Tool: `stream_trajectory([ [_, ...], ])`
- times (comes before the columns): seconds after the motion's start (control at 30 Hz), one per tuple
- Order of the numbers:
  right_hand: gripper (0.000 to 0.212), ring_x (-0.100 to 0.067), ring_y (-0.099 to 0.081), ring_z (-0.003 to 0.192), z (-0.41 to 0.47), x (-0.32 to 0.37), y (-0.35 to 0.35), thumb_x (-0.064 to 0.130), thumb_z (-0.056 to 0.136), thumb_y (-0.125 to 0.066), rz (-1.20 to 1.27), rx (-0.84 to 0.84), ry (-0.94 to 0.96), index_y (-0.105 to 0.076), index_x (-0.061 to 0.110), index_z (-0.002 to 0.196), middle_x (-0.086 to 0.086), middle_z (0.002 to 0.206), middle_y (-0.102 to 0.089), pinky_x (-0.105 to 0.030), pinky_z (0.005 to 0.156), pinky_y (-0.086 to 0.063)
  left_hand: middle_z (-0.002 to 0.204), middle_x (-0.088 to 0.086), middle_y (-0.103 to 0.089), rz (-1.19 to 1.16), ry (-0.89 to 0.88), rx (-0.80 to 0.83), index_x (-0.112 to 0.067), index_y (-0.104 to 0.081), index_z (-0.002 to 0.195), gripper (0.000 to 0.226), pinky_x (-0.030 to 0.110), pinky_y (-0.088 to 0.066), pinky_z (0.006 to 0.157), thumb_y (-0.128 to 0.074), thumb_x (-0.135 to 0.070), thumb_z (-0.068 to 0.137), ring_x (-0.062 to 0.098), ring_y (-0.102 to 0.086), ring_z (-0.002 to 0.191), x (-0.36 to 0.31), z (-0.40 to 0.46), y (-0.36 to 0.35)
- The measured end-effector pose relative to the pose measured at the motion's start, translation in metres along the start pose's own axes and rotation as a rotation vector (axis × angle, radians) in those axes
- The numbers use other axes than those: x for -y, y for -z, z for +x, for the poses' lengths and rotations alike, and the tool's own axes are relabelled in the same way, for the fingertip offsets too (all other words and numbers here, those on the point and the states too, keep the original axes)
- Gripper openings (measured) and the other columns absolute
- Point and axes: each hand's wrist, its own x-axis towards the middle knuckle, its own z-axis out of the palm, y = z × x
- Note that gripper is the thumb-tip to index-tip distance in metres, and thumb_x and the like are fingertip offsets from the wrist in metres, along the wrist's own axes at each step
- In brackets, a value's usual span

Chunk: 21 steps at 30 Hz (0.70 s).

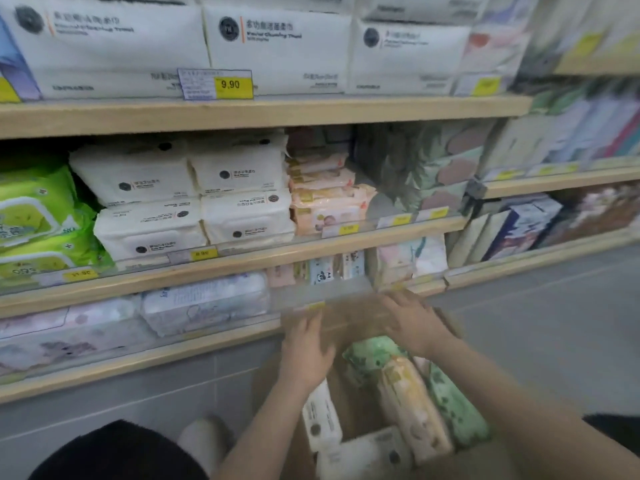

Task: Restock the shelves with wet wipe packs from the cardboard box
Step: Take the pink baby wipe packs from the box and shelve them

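A cardboard box point(363, 323) stands on the floor below the shelves. It holds green wet wipe packs point(453, 407), a yellow-and-white pack point(412, 407) and white packs point(322, 417). My left hand point(306, 351) hovers over the box's far left side, fingers straight, holding nothing. My right hand point(414, 320) reaches over the box's far right side, fingers spread, also holding nothing. Both hands are blurred. White wipe packs point(194, 202) and peach wipe packs point(329, 199) are stacked on the middle shelf point(242, 261).
Green packs point(38, 216) sit at the middle shelf's left. Large white tissue boxes point(277, 50) fill the top shelf. The lowest shelf point(138, 358) holds soft packs behind a clear rail. Grey tiled floor point(540, 327) spreads to the right. My knee point(114, 452) shows at bottom left.
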Motion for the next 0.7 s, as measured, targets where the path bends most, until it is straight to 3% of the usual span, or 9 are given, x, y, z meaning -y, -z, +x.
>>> stream_trajectory([
  [0.17,0.066,-0.025,-0.036,0.133,-0.055,-0.038,-0.070,0.048,0.091,-0.046,0.164,0.092,-0.152,-0.018,0.030,0.149,0.001,0.150,-0.028,-0.039,0.103,-0.037,0.149,-0.001,-0.032,0.100,-0.082,0.150,-0.026,-0.025,0.147,0.060,0.035,-0.035,0.106,-0.046,-0.035,0.091,0.020,-0.037,0.133,-0.016,-0.015,-0.054],
  [0.27,0.076,-0.028,-0.035,0.133,-0.071,-0.048,-0.109,0.048,0.089,-0.050,0.298,0.178,-0.248,-0.010,0.029,0.151,-0.002,0.155,-0.018,-0.037,0.103,-0.038,0.147,-0.003,-0.035,0.077,-0.133,0.189,-0.024,-0.029,0.145,0.055,0.030,-0.034,0.106,-0.045,-0.032,0.093,0.017,-0.038,0.131,-0.022,-0.018,-0.077],
  [0.33,0.082,-0.030,-0.035,0.133,-0.073,-0.048,-0.131,0.051,0.087,-0.050,0.356,0.230,-0.316,-0.004,0.027,0.151,-0.004,0.157,-0.012,-0.037,0.103,-0.037,0.146,-0.004,-0.035,0.072,-0.123,0.227,-0.026,-0.030,0.144,0.054,0.030,-0.034,0.107,-0.045,-0.032,0.093,0.015,-0.039,0.130,-0.019,-0.021,-0.090],
  [0.47,0.091,-0.028,-0.029,0.137,-0.061,-0.041,-0.160,0.063,0.078,-0.044,0.299,0.257,-0.412,-0.009,0.018,0.149,-0.008,0.150,-0.021,-0.040,0.104,-0.035,0.151,-0.006,-0.026,0.119,-0.056,0.371,-0.031,-0.023,0.147,0.060,0.029,-0.030,0.110,-0.046,-0.038,0.092,0.015,-0.029,0.137,0.004,-0.025,-0.110],
  [0.53,0.090,-0.030,-0.024,0.139,-0.053,-0.039,-0.171,0.055,0.082,-0.052,0.276,0.240,-0.425,-0.004,0.019,0.149,-0.010,0.153,-0.015,-0.044,0.104,-0.036,0.152,-0.004,-0.024,0.107,-0.036,0.413,-0.031,-0.021,0.147,0.061,0.028,-0.024,0.112,-0.047,-0.036,0.093,0.016,-0.025,0.139,0.016,-0.023,-0.114],
  [0.7,0.113,-0.033,-0.015,0.139,-0.046,-0.034,-0.194,0.063,0.075,-0.060,0.226,0.252,-0.503,0.019,0.027,0.147,-0.007,0.156,0.004,-0.048,0.098,-0.044,0.151,-0.004,-0.027,0.043,0.030,0.437,-0.029,-0.019,0.148,0.060,0.026,-0.024,0.111,-0.048,-0.028,0.095,0.015,-0.024,0.139,0.038,-0.018,-0.117],
])
